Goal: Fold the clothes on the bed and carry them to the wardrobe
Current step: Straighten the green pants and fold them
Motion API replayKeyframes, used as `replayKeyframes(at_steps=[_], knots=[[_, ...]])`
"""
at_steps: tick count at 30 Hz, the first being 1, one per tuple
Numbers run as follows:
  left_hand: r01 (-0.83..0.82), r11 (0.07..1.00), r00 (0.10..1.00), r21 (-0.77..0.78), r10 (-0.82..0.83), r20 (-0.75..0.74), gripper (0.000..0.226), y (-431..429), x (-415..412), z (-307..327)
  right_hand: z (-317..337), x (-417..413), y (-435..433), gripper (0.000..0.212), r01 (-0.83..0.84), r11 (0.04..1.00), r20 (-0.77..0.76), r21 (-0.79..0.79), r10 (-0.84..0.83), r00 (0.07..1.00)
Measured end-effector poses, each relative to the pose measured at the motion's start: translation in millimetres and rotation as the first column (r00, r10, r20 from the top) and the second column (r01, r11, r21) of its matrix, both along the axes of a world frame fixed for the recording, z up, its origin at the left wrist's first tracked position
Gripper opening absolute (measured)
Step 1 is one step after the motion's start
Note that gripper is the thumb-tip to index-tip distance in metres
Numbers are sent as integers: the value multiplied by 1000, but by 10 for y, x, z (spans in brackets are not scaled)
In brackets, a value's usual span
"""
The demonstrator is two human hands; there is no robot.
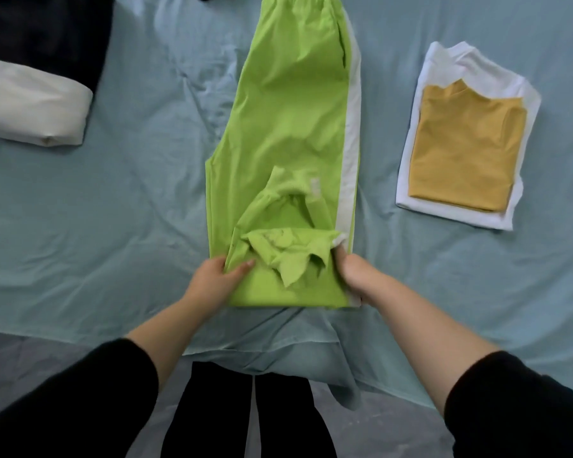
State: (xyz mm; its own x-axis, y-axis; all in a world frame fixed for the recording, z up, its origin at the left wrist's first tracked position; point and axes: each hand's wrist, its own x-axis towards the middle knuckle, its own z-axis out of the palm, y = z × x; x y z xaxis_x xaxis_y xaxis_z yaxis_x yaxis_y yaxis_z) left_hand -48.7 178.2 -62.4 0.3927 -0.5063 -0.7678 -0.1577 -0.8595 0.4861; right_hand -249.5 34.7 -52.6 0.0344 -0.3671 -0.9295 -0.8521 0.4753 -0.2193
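Lime-green trousers with a white side stripe lie lengthwise on the light-blue bed sheet, waistband at the far end. Their leg ends are turned back over the near part, bunched and crumpled. My left hand grips the left edge of this folded near end, thumb on top of the cloth. My right hand grips the right edge by the white stripe, its fingers tucked under the fabric. To the right a folded mustard-yellow top rests on a folded white garment.
A rolled white cloth or pillow lies at the left, with dark clothing behind it. The bed's near edge runs under my forearms, the sheet corner hanging down over grey floor. My dark trouser legs stand at the bed edge.
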Motion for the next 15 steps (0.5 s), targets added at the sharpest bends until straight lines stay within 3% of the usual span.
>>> replayKeyframes(at_steps=[3,6,8,11,14,15], knots=[[86,990,995,116,-92,49,33,344,-132,-27,4,-231,382,80,7,996,-25,90,-5,1000],[150,985,972,85,-163,169,36,518,-204,-4,18,-407,573,46,-176,973,-114,-150,160,980],[134,991,970,-17,-127,208,62,500,-255,53,44,-475,615,25,-194,917,-61,-349,185,981],[249,959,940,-137,-205,274,107,321,-304,110,75,-476,552,62,-200,818,127,-540,314,941],[338,936,912,-95,-301,278,109,123,-273,128,34,-347,386,39,-231,815,105,-532,333,937],[292,953,930,-79,-264,256,101,57,-249,134,23,-281,313,45,-220,848,63,-482,284,957]])
